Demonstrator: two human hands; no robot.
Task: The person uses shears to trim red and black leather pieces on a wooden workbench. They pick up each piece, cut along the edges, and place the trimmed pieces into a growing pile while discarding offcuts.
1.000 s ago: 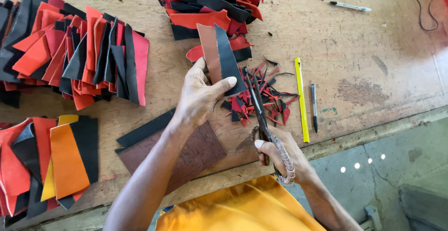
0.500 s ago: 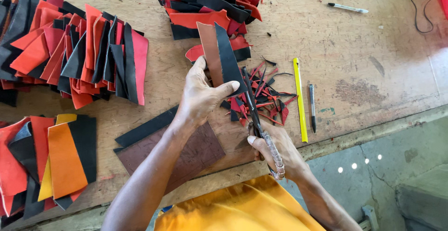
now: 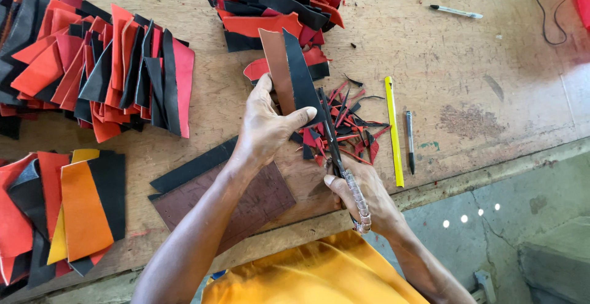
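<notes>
Left hand (image 3: 265,133) pinching a two-layer leather strip (image 3: 291,75), brown piece over black, held upright off the workbench (image 3: 467,83) near its front edge. Right hand (image 3: 364,198) closed around the wrapped handles of black scissors (image 3: 330,137), blades set against the strip's right side. Compared with half a second ago, blades pushed slightly farther up along the black edge, grip on the strip unchanged.

No containers anywhere on the bench; everything lying loose in heaps. Red and black offcuts (image 3: 350,126) scattered just beyond the scissors. Yellow ruler (image 3: 393,132) and a dark pen (image 3: 410,141) side by side to the right, near the front edge. Dark brown sheet (image 3: 246,202) and a black strip (image 3: 193,167) flat under the left forearm. Fanned stack of red, orange and black pieces (image 3: 92,70) at the far left; smaller pile with orange and yellow panels (image 3: 61,212) at the front left corner. Another red-black heap (image 3: 276,3) at the far edge, white pen (image 3: 456,12) and black cable (image 3: 550,9) towards the far right corner. Strip itself long, narrow, tapering upward, smooth-faced.
</notes>
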